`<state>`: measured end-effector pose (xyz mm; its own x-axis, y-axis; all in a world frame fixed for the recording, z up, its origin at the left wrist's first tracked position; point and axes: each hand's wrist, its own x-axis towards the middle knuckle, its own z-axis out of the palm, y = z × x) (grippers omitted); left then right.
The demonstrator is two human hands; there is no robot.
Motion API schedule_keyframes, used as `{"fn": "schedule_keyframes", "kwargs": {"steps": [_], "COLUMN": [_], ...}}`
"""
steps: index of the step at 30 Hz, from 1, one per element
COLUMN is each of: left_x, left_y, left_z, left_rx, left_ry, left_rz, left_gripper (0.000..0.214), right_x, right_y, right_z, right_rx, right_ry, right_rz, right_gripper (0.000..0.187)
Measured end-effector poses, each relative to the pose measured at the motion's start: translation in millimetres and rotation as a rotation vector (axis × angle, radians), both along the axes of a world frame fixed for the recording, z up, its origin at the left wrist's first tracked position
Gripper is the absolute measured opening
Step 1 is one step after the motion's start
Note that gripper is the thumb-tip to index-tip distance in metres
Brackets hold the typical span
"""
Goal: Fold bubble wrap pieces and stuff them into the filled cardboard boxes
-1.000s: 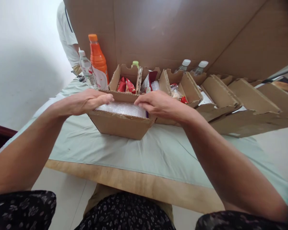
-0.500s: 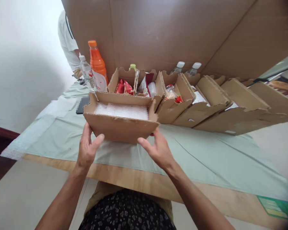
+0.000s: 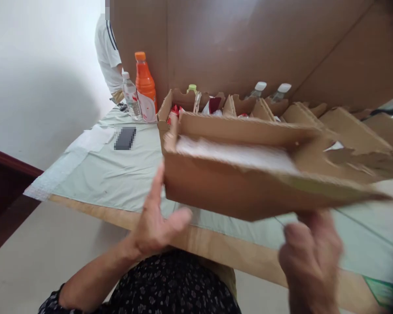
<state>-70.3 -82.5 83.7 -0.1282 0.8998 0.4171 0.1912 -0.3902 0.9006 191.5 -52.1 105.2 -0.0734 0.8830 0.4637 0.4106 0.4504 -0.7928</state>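
Palm of the left hand [image 3: 155, 229] is open, with the fingers stretched upward and laid flat against the left end of the brown open-topped corrugated cardboard box [image 3: 229, 192]. The right hand [image 3: 309, 255] is under the right part of the box bottom. It is blurred, the fingers look curled, and I cannot tell if it grips the box. The box is in the air above the near table edge, close to the camera, and a white sheet of bubble wrap [image 3: 232, 152] lies inside it.

Below the box is the wooden table [image 3: 212, 250], covered with a pale green cloth [image 3: 108, 174]. A dark flat device [image 3: 125, 138] lies on the cloth. Further back stand a tall orange drink bottle [image 3: 146, 87] and a clear water bottle [image 3: 131, 97], and a row of open cardboard boxes [image 3: 301, 114] stands before a large brown cardboard sheet [image 3: 249, 43]. A person in a white shirt [image 3: 109, 54] stands beside a white wall [image 3: 36, 65].

Half a second before, the box rested on the cloth before the row, with both hands at its front wall. Now it is lifted and nearer.
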Motion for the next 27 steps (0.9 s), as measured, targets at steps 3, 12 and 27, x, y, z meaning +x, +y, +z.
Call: {"fn": "schedule_keyframes", "kwargs": {"steps": [3, 12, 27], "left_x": [-35.5, -29.9, -46.6], "left_y": [16.7, -31.3, -65.9], "left_z": [10.0, -38.4, -121.0], "left_rx": [0.102, 0.011, -0.036], "left_ry": [0.06, 0.014, 0.31], "left_rz": [0.14, 0.444, 0.627], "left_gripper": [0.095, 0.098, 0.104], "right_x": [-41.3, -89.2, -252.0], "right_y": [32.5, 57.8, 138.7], "right_z": [4.0, -44.6, -87.0], "right_rx": [0.087, -0.04, -0.016], "right_ry": [0.074, 0.161, -0.215], "right_rz": [0.007, 0.195, 0.455], "right_gripper": [0.045, 0.064, 0.07]}}
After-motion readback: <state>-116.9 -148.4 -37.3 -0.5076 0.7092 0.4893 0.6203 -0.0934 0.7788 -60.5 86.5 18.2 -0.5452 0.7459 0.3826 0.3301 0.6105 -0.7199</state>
